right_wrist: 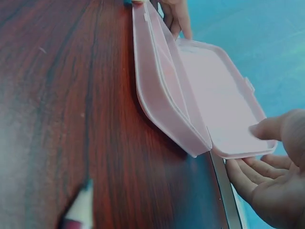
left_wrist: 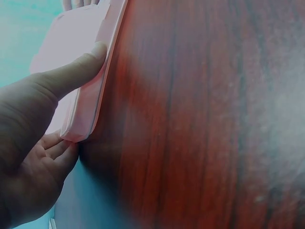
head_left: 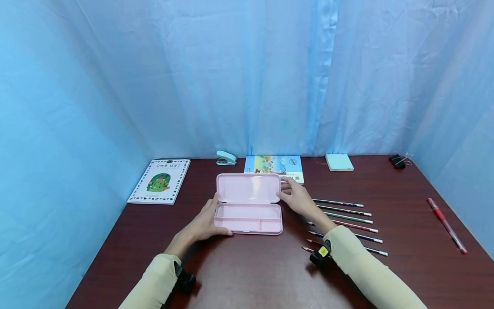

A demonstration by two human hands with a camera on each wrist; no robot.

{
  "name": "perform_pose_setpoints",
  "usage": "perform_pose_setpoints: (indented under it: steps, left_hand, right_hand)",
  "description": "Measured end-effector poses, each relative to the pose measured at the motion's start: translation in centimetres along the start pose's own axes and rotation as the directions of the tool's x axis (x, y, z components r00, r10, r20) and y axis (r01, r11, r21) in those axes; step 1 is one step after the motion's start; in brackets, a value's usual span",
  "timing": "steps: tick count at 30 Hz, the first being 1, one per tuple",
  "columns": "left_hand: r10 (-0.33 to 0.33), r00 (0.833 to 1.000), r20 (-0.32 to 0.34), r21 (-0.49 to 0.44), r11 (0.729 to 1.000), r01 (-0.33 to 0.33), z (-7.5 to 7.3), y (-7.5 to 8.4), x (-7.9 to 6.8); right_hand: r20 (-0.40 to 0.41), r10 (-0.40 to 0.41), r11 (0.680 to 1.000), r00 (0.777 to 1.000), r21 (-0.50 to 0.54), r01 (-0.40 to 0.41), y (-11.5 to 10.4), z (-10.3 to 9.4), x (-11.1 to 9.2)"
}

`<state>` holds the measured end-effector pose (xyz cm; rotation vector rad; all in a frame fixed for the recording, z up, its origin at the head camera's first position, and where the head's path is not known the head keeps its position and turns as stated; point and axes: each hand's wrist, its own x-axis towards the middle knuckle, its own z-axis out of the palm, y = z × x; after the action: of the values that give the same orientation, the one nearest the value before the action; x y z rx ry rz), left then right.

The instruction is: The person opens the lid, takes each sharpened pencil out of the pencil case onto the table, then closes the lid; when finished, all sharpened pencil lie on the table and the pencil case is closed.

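Observation:
A pink pencil case (head_left: 237,226) lies with its lid (head_left: 247,189) raised at the middle of the table. Its tray is divided into compartments and holds nothing. My left hand (head_left: 204,221) grips the case's left end, thumb along the front edge and fingers round the side; the left wrist view shows the thumb (left_wrist: 81,71) against the pink wall. At the lid's right edge, my right hand (head_left: 299,199) pinches it, with the thumb on the inner face and the fingers (right_wrist: 252,174) behind. Several pencils (head_left: 347,216) lie in a row beneath and beyond my right forearm.
At the back stand a mint stapler (head_left: 226,158), a blue-covered book (head_left: 274,165) partly behind the lid, a sticky-note pad (head_left: 339,162) and a black binder clip (head_left: 398,161). A white book (head_left: 160,182) lies far left, a red pen (head_left: 447,225) far right. Blue curtains (head_left: 231,77) enclose the table.

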<state>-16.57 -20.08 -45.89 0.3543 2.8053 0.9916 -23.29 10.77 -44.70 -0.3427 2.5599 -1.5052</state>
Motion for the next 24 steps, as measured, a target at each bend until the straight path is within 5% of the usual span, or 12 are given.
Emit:
perform_pose_setpoints:
  steps: [10,18,24]
  left_hand:
    - [0.025,0.993,-0.111,-0.089,0.995,-0.035,0.8,0.0,-0.3]
    - [-0.069,0.992,-0.103,-0.217,0.975,0.045,-0.3,-0.1,-0.5]
    - [-0.021,0.998,-0.052,-0.021,1.0,0.02,-0.6,0.3,-0.4]
  right_hand:
    - [-0.006,0.046,0.993,0.999,0.112,-0.045,-1.0,0.0,-2.1]
    - [0.087,-0.116,0.976,0.989,-0.177,0.13,-1.0,0.2,-4.1]
    - [0.133,-0.152,0.946,0.979,-0.266,0.183,-0.5,0.8,-5.0]
